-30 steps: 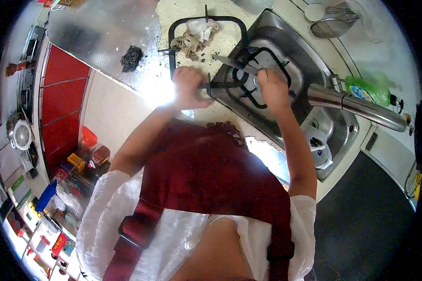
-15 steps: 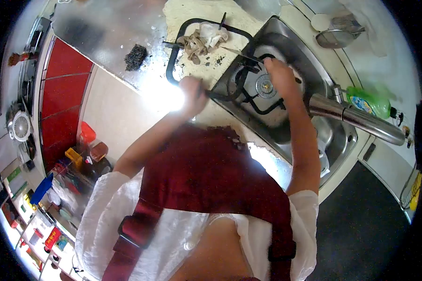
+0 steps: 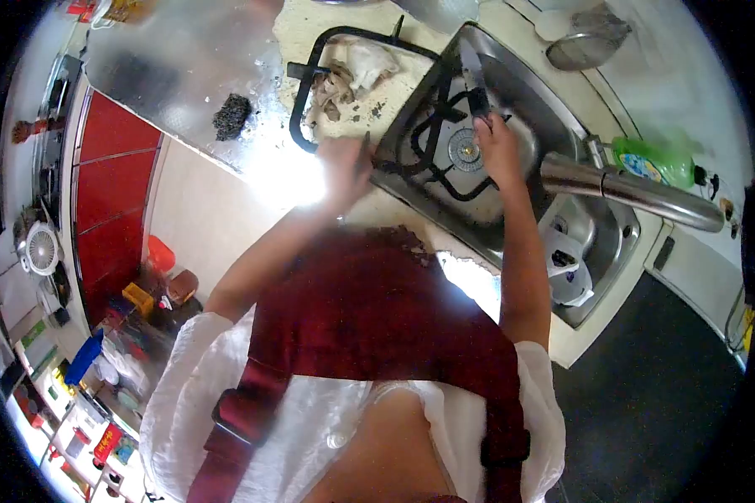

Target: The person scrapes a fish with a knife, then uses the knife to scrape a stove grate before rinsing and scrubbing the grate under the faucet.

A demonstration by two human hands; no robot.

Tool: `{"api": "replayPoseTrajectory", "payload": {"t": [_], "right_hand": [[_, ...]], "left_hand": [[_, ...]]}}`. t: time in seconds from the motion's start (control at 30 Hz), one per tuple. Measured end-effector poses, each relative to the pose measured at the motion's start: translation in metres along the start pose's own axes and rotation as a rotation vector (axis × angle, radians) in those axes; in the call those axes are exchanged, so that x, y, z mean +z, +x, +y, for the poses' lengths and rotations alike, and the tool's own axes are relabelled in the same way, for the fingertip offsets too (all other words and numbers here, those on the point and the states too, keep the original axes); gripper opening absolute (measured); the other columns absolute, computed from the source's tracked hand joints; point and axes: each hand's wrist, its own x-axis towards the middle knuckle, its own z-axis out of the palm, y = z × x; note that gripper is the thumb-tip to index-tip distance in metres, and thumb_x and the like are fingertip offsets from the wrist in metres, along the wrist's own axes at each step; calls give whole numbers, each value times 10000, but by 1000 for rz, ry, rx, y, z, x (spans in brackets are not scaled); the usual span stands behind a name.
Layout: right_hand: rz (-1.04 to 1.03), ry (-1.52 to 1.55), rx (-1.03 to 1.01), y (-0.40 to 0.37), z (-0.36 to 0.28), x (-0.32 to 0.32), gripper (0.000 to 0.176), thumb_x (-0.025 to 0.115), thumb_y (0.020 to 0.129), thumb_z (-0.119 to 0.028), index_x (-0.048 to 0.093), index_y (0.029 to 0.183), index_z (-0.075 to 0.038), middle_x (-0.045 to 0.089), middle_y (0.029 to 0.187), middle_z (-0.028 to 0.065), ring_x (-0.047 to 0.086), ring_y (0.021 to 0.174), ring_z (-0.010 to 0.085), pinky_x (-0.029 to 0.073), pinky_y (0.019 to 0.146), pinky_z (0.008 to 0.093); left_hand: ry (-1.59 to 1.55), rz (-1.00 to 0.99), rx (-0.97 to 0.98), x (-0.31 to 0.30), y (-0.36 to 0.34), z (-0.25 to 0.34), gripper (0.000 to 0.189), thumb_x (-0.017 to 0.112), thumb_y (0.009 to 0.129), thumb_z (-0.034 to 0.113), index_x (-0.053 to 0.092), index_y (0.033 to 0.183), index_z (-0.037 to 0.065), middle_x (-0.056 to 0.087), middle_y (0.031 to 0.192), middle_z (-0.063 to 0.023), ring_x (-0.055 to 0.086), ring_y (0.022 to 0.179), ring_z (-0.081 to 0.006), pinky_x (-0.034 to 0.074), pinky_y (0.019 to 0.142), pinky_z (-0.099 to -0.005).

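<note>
My left hand (image 3: 344, 172) is closed around the near side of a black stove grate (image 3: 300, 109). The grate spans the counter edge and the sink (image 3: 524, 80). In my right hand (image 3: 499, 149) is a knife (image 3: 473, 74), held by its black handle over the sink with the blade pointing away from me. Below that hand is the round sink drain (image 3: 464, 149). A crumpled, soiled cloth or wipe (image 3: 365, 65) lies on the counter inside the grate's frame. Bright glare covers part of the counter beside my left hand.
A dark scouring pad (image 3: 231, 116) lies on the metal counter to the left. The steel faucet (image 3: 637, 197) reaches over the sink from the right, near a green bottle (image 3: 656, 161). A mesh strainer (image 3: 583, 50) sits at the upper right. White items (image 3: 570, 281) are in the smaller basin.
The knife has swung from pointing left towards the cloth to pointing away over the sink. My left hand keeps its hold on the grate. The view has shifted slightly.
</note>
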Motion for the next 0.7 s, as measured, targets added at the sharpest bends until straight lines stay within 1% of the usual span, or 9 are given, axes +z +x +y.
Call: {"api": "replayPoseTrajectory", "payload": {"t": [0.03,0.07,0.13,0.3,0.37,0.4,0.57,0.63,0.7], "right_hand": [[-66,189,138,-6,7,-1,204,525,915,-257,487,932,-58,549,659,61,536,551,175,433,494,326],[-55,189,146,-12,13,-3,204,525,915,-257,487,932,-58,549,659,61,536,551,175,433,494,326],[-150,674,390,-26,8,-17,172,553,905,-233,485,935,-78,520,678,2,463,536,62,395,443,252],[-139,1087,476,-62,1,-35,169,569,891,-205,466,921,-75,539,754,42,451,540,97,385,459,247],[-133,1294,505,-76,5,-33,157,567,885,-174,463,924,-62,540,788,58,465,600,108,399,503,260],[-124,1291,474,-81,10,-29,203,583,871,-176,467,965,-39,586,839,73,483,615,129,447,506,290],[17,1293,479,-104,27,-16,224,576,875,-164,454,993,-19,614,844,88,512,646,135,454,503,295],[79,1288,556,-107,35,-12,198,572,880,-170,480,971,-20,615,815,87,523,611,142,455,498,299],[134,1293,610,-110,37,-4,180,571,882,-175,496,948,-26,615,800,88,530,595,144,456,499,297]], "left_hand": [[-6,-9,9,5,2,-1,285,602,642,28,541,919,58,544,821,-146,505,753,-341,369,636,-440],[4,22,29,13,5,-4,288,606,640,25,541,918,55,541,820,-143,502,747,-341,375,652,-439],[-30,95,96,24,11,-6,309,615,638,22,522,932,41,527,862,-156,491,798,-351,390,715,-432],[-48,112,133,30,19,-4,269,632,632,49,490,859,25,492,821,-158,479,812,-345,389,696,-442],[-7,19,101,31,15,-6,383,633,660,36,467,1003,2,487,955,-196,448,901,-390,365,795,-458],[20,-20,71,28,14,-4,431,663,670,62,471,1052,7,498,982,-195,453,927,-386,355,823,-449],[-64,3,140,-8,5,11,566,738,668,142,467,1148,13,524,1054,-172,480,974,-337,357,837,-424],[-143,183,259,-17,-6,14,547,741,627,151,515,1114,48,561,1011,-135,519,933,-330,375,844,-430],[-300,72,364,-2,-16,21,342,709,661,133,586,974,73,582,963,-118,543,880,-294,420,747,-416]]}}
